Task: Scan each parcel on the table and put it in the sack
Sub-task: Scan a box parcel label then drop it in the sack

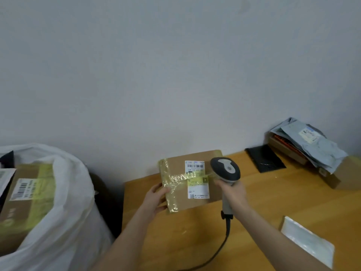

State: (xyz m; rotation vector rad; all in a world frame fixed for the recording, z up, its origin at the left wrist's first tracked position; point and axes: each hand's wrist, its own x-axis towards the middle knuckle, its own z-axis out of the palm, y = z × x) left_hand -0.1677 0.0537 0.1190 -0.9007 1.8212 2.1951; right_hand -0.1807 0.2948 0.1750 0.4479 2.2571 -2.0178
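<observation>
Centrally, a brown cardboard box (179,194) sits on a wooden table (195,231), at the table's far left corner against a pale wall (175,65). Yellowish clear tape (166,178) wraps the box's left end and crosses its top. A white label (195,167) with a barcode sits on the box's top face, partly under the tape.

The left hand (156,198) grips the box's near left edge, thumb on top and fingers curled beneath. Whether the box rests flat or is raised a little at the held edge cannot be told.

The right hand (232,194), just right of the box, is closed round the handle of a grey scanner (225,170). The scanner's head hangs over the box's right side, just beside the label. A dark cable (220,249) runs from the scanner's handle towards the viewer, in front of the box.

Left of the box, off the table, stands a large white sack (64,192) with its mouth open. A second box (23,192), with yellow tape and a barcode label, lies inside the sack.

Right of the box, a flat black mailer (264,158) lies on the table by the wall. Further right of the box, a pile of grey mailers (312,143) rests on a flat carton (287,151) in the far corner. In front and to the right of the box, well apart from it, a white pouch (308,241) lies flat near the table's edge.
</observation>
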